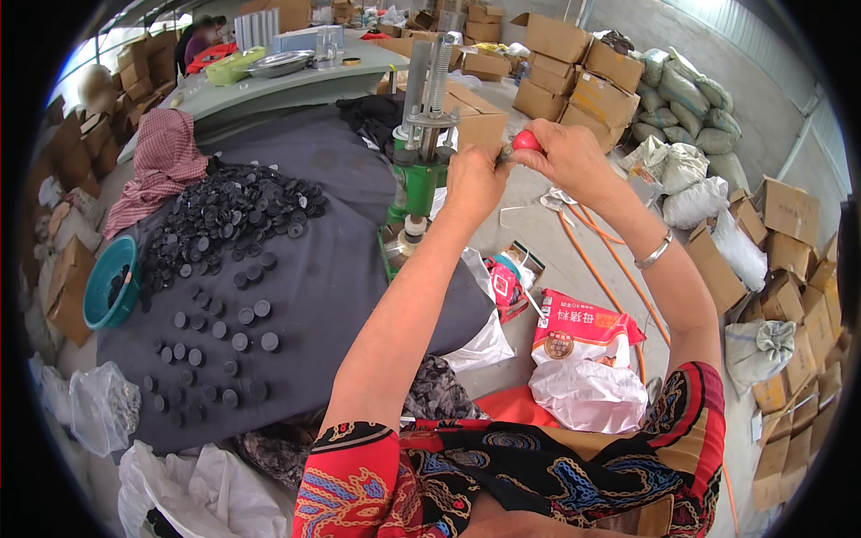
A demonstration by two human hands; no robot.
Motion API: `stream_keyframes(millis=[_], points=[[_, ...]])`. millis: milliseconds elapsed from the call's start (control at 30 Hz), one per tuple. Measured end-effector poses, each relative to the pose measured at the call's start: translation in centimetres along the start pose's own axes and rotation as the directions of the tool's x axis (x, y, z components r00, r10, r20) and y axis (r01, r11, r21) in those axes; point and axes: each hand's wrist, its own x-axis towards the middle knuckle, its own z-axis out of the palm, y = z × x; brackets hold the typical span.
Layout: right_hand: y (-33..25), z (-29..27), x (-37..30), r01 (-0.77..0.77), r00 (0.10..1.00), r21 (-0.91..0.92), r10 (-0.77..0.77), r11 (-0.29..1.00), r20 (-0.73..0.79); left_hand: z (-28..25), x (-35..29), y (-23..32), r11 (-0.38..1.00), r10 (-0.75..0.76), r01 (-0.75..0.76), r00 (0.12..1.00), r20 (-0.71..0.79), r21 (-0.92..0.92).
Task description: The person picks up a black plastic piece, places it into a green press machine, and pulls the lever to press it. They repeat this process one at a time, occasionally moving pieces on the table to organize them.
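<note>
We have the right hand raised just beside the green press, fingers clamped around a red knob. The left hand is next to it, fingers curled; we cannot tell what, if anything, they grip. Our left forearm crosses in front of the dark cloth, hiding part of it. On that cloth, left of the press, we see a heap of black caps, more spread singly nearer us, a teal basin at the left edge and a checked cloth beyond. Between our forearms are a red-and-white bag and orange hoses; cartons and stuffed sacks stand behind.
</note>
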Motion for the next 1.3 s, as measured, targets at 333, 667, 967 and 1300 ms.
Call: stream_keyframes(millis=[333,667,967,1300], points=[[0.7,-1.1,-0.2,0.310,0.946,0.149,-0.288,0.939,-0.150,-0.4,-0.3,0.3,0.999,0.035,-0.037,0.998,-0.051,-0.036],[0.1,-1.1,-0.4,0.195,0.965,0.171,-0.158,0.966,-0.208,-0.3,-0.3,0.0,0.999,-0.008,0.008,1.000,-0.010,-0.032],[0.8,0.4,-0.6,0.089,0.981,-0.050,-0.096,0.995,-0.166,0.2,0.1,0.1,1.000,0.021,-0.020,1.000,-0.020,0.019],[0.6,-0.8,-0.8,0.376,0.902,0.217,-0.303,0.901,-0.306,0.2,-0.1,-0.5,0.999,0.036,-0.036,0.999,0.001,-0.021]])
